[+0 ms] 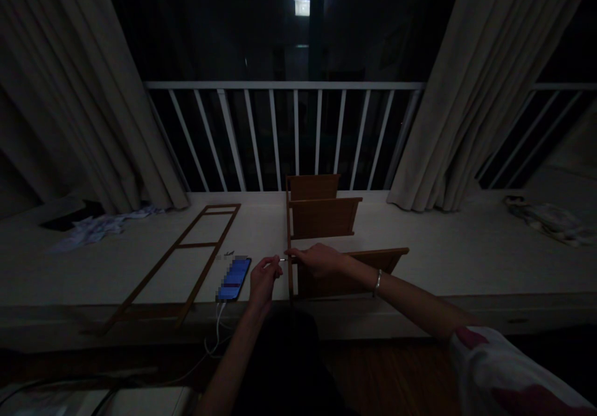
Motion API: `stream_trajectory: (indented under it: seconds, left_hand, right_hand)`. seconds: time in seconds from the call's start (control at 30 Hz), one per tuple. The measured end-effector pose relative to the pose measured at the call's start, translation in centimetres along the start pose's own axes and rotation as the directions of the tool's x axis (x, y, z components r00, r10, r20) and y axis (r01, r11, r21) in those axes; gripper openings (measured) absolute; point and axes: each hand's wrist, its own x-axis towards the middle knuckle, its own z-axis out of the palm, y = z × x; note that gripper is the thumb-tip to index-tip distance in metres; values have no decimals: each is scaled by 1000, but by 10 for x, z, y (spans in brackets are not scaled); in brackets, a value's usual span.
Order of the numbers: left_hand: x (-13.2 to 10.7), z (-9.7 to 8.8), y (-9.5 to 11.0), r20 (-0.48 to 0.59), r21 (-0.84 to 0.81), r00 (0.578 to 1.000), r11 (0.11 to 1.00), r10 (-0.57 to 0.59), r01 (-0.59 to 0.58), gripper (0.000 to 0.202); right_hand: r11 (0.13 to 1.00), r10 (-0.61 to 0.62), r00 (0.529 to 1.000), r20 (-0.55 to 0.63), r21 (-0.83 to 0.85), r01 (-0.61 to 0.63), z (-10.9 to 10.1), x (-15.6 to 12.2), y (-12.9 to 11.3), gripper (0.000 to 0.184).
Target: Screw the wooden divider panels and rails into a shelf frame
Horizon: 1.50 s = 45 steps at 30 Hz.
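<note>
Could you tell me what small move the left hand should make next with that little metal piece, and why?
Probably ease the left hand slightly rightward so the small metal piece meets the upright wooden rail. Its tip sits just short of the rail, right where the right hand rests on it. The light is too dim to tell what the piece is.

Right hand (319, 259) on wooden rack (323, 218)

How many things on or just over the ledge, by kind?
Wooden side frames: 2, one flat, one upright
Shelf boards: 3
Phone: 1
Crumpled cloths: 2
Small metal piece pinched in left hand: 1
Total: 9
</note>
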Motion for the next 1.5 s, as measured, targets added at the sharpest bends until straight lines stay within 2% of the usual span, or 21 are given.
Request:
stream_trajectory:
  seconds: [0.2, 0.5, 0.77, 0.93, 1.17, 1.27, 1.43, 1.5]
  left_hand:
    - [-2, 3, 1, 41, -1, 996, 997, 81, -82, 27]
    - [-11, 4, 6, 69, 225, 973, 946, 221, -231, 22]
    - [-19, 6, 9, 88, 260, 968, 933, 234, -249, 24]
    - [-22, 8, 5, 114, 315, 949, 895, 294, -315, 23]
    - [-15, 1, 7, 111, 430, 920, 816, 376, -386, 21]
    - [-12, -1, 11, 113, 411, 910, 815, 398, -408, 18]
    - [-10, 0, 13, 44, 348, 905, 842, 423, -411, 11]
    - [-8, 1, 13, 56, 350, 900, 836, 431, -422, 12]
  right_hand:
    - [1000, 3, 1000, 5, 1, -3, -2, 0, 0, 73]
    - [1000, 15, 1000, 25, 8, -15, -2, 0, 1, 73]
    - [1000, 18, 1000, 20, 2, -18, -2, -1, 0, 72]
    - [1000, 10, 1000, 10, -3, -10, -2, -2, 1, 71]
    - [1000, 0, 1000, -5, -5, 0, 0, -1, 2, 72]
    - [1000, -2, 1000, 4, 3, 2, 0, 0, 2, 72]
    - [1000, 5, 1000, 20, 15, -6, -1, 0, 1, 73]
    - [1000, 9, 1000, 24, 13, -10, -2, 0, 0, 73]
